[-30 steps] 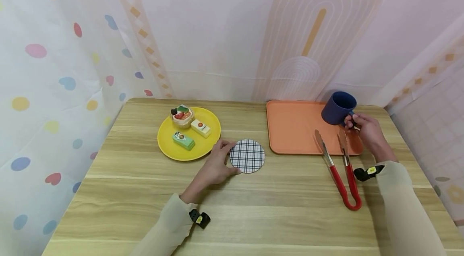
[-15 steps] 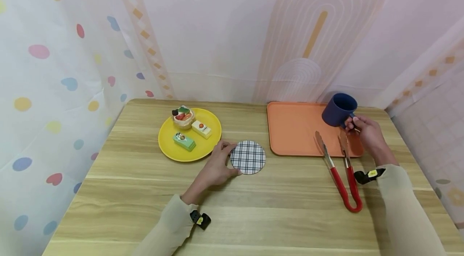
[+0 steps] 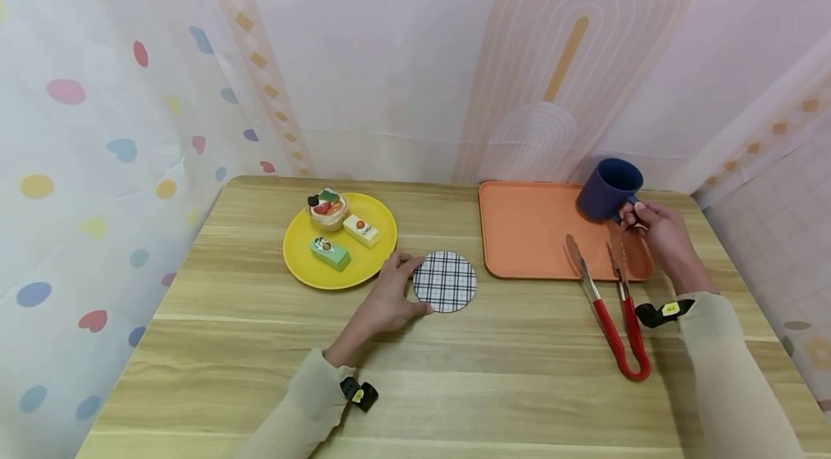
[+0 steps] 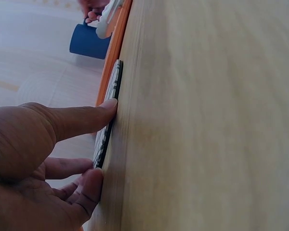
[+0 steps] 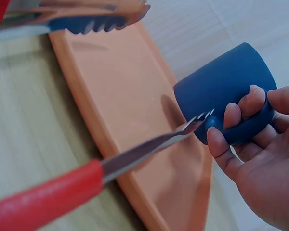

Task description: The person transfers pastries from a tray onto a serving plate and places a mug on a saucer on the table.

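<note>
My left hand (image 3: 410, 286) lies on the wooden table and pinches the left rim of a round plaid coaster (image 3: 448, 281), index finger at its far edge and thumb at its near edge. In the left wrist view the left hand (image 4: 102, 139) has its thumb and a finger pressed on the coaster (image 4: 114, 84), which lies flat. My right hand (image 3: 635, 213) holds a dark blue mug (image 3: 607, 189) by its handle, tilted and lifted just over the back right corner of an orange tray (image 3: 526, 228). The right wrist view shows the right hand (image 5: 245, 122) curled round the mug (image 5: 221, 98) handle.
Red-handled metal tongs (image 3: 613, 304) lie with their tips on the tray's front edge, close under my right hand. A yellow plate (image 3: 305, 264) with three small cakes stands left of the coaster. Patterned curtains close the table's back and sides.
The right hand has raised the mug slightly and shifted it a little to the right. The left hand stays on the coaster in the same place.
</note>
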Motion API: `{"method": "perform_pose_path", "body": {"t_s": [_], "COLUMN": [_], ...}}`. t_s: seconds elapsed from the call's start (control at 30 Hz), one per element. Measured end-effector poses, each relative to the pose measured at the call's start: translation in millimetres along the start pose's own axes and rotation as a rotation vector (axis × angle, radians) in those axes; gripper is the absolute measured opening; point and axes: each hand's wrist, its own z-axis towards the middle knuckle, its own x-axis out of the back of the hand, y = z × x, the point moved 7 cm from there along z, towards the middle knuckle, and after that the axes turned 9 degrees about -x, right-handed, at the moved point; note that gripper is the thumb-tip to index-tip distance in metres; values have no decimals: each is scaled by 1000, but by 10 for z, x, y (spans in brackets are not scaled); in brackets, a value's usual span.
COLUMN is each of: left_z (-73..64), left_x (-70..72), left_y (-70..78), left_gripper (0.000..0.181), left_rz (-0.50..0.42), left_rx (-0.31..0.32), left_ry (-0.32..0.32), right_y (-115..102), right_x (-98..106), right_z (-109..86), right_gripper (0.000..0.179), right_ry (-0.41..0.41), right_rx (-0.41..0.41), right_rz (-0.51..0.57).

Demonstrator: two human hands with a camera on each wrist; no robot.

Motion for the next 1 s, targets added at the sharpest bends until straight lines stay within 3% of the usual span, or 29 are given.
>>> {"method": "perform_pose_path", "body": {"t_s": [0.57, 1.0], "left_z": [-8, -4], "left_x": [7, 1], "left_y": [11, 0], "left_gripper": [81, 81], "left_rz": [-7, -6], "left_rx": [5, 7], "left_ry": [1, 1], "right_y": [-148, -231], "right_x": [-173, -427], "right_z": [-92, -159], "right_gripper": [32, 25], "right_ry": [1, -71], "right_rx": [34, 119], "right_rz": [-65, -30]}}
